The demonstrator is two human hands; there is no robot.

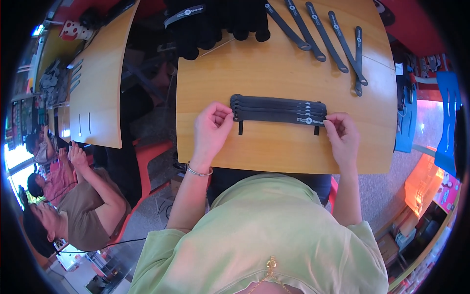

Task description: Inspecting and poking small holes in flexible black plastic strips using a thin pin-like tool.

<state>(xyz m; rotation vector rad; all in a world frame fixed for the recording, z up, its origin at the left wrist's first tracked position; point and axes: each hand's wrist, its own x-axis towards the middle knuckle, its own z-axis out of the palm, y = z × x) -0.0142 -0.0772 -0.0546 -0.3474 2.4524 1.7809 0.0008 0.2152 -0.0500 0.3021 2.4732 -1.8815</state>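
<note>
A fanned stack of dark grey hook-and-loop straps (274, 109) lies crosswise on the wooden table in front of me. Several straps overlap, each a little lower than the one behind, with holed tabs at the left end and pale print at the right. My left hand (213, 130) pinches the left end between thumb and finger. At the right end, my right hand (342, 134) has its thumb and fingertips closed on the nearest strap's corner. Two narrow black strips (240, 128) stick out from beneath the stack toward me.
Several loose grey straps (327, 36) lie spread at the table's far right. A heap of black straps (218, 22) sits at the far left edge. Another wooden table (100, 83) stands to the left, where co-workers (93, 206) sit. A blue chair (445, 122) is at right.
</note>
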